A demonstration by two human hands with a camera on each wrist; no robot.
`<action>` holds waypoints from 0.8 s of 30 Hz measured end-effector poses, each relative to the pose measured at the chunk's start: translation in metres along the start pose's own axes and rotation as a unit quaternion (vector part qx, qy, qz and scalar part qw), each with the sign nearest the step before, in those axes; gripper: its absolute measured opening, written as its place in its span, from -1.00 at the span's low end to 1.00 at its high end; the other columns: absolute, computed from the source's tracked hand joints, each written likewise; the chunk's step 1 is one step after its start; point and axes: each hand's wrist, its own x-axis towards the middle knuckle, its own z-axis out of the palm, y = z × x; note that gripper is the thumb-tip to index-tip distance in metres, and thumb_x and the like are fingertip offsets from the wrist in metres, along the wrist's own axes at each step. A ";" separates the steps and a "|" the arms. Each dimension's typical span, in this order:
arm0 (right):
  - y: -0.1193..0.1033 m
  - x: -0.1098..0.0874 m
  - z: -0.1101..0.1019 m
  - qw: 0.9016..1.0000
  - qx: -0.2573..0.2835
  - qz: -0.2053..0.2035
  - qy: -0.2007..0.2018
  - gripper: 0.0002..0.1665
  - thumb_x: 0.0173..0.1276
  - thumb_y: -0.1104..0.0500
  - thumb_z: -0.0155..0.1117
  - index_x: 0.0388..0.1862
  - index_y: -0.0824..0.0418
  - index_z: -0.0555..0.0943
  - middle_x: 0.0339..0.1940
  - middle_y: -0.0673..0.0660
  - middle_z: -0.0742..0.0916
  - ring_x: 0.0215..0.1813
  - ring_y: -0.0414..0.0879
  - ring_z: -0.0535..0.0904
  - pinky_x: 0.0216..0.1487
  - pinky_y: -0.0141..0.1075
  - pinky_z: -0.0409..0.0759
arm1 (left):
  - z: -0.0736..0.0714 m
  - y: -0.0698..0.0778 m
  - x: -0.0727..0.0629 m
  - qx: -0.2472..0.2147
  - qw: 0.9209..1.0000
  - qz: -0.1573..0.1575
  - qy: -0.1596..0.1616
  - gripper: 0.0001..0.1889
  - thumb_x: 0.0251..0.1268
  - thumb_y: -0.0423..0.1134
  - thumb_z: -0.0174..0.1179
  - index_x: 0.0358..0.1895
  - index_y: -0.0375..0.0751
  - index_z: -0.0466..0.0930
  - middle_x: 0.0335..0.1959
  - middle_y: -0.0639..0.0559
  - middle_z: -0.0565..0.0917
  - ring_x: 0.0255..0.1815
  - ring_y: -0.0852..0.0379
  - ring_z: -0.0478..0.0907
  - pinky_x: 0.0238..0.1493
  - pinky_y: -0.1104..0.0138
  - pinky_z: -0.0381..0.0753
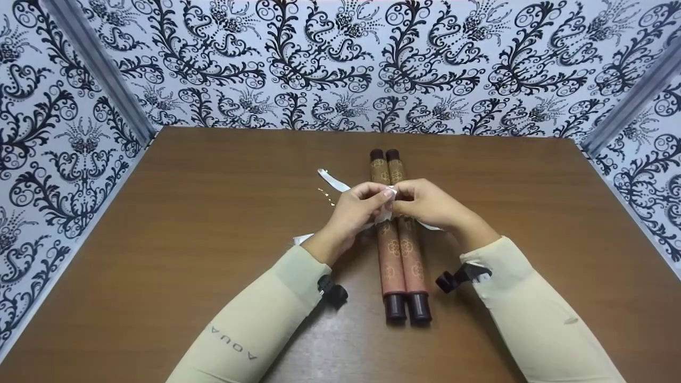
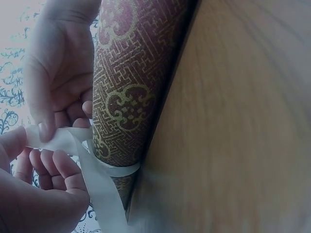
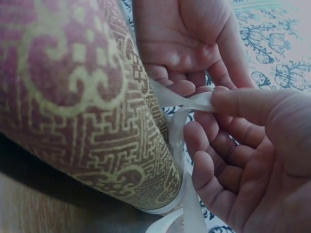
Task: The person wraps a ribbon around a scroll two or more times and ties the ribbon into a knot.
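Ribbon [image 1: 334, 181], white and narrow, is pinched by both hands, thumbs pressed to fingertips with no gap seen beyond the thickness of the band. By the left hand [image 1: 354, 213] a stretch of it is gripped from one side; by the right hand [image 1: 433, 205] it is gripped from the other, the two sets of fingertips being held close together. The remaining fingers are seen loosely curled in both wrist views. Two rolled scrolls are laid side by side on the wooden table [image 1: 213, 255], just right of its middle and pointed away from the person: left scroll [image 1: 392, 255] and right scroll [image 1: 414, 260], both covered in reddish to gold-brown cloth patterned with gold flowers and fretwork, both capped in dark material at the ends. The pinched ribbon is held above them, partway along their length, and a band of it is wrapped against the patterned cloth. Whether a knot is formed cannot be told. Loose tails are spread on the table to the left, and a shorter piece is seen beside the right hand. Small gold specks [image 1: 326, 197] are noted near the upper tail, too small to be made out. Cream sleeves [image 1: 250, 319] are worn, with a dark device [image 1: 333, 291] fastened at each cuff. The table is backed by black-and-white patterned panels [image 1: 340, 64].
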 end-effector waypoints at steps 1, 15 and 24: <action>0.000 0.000 0.000 1.000 -0.005 0.002 0.002 -0.81 0.45 0.24 0.32 -0.05 0.30 0.74 -0.20 0.19 0.79 -0.24 -0.13 0.65 -0.18 -0.38 0.63 | 0.000 0.000 0.000 0.008 1.000 0.003 -0.001 -0.84 0.43 -0.18 0.34 -0.12 -0.21 0.74 -0.40 0.14 0.63 -0.43 0.22 0.49 -0.34 0.42 0.50; 0.001 -0.002 -0.006 1.000 0.008 0.024 -0.006 -0.82 0.48 0.24 0.29 -0.10 0.35 0.70 -0.27 0.17 0.77 -0.26 -0.08 0.66 -0.17 -0.35 0.65 | -0.005 0.005 0.008 0.047 0.998 0.027 0.040 -0.75 0.55 -0.18 0.19 -0.05 -0.33 0.69 -0.33 0.00 0.66 -0.38 0.16 0.53 -0.24 0.34 0.57; 0.006 0.001 -0.005 1.000 0.001 0.023 0.002 -0.87 0.48 0.25 0.29 -0.15 0.30 0.71 -0.24 0.14 0.79 -0.21 -0.09 0.69 -0.13 -0.32 0.68 | -0.013 0.013 0.025 0.284 0.956 0.065 0.041 -0.74 0.56 -0.20 0.15 0.10 -0.27 0.64 0.04 -0.14 0.72 0.06 0.01 0.62 0.20 0.17 0.58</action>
